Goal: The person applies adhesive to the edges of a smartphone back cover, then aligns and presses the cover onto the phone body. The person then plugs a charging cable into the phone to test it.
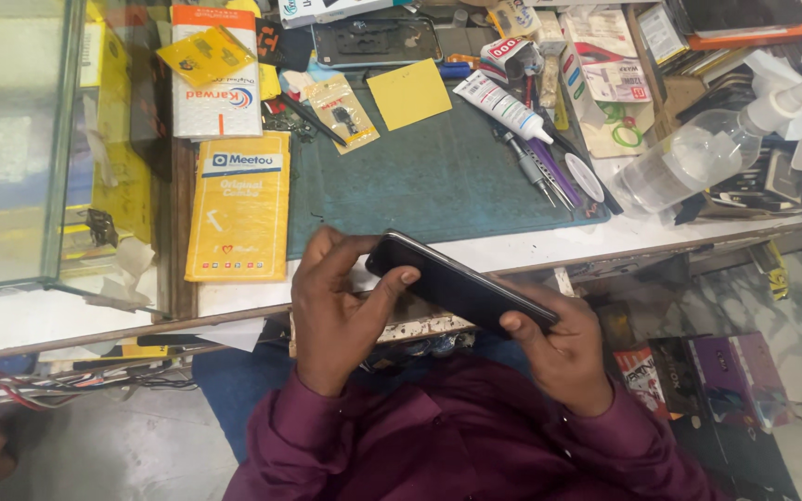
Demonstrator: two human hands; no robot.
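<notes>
Black smartphone [461, 283] tilted, held just off the workbench's near edge: left hand [336, 311] fingers clamped on upper end, right hand [563, 348] fingers clamped on lower end. Farther: green work mat [429, 181], yellow packet [239, 209], glue tube [501, 106], clear spray bottle [698, 153].

White tabletop [549, 249] carrying green mat [438, 181], yellow package [239, 206] at left, clear spray bottle [698, 153] upper right, white glue tube [501, 106].

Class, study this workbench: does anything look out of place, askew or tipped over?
Yes. The clear spray bottle lies on its side at the bench's right end, over a heap of small boxes. Tools lie scattered on the green mat.
</notes>
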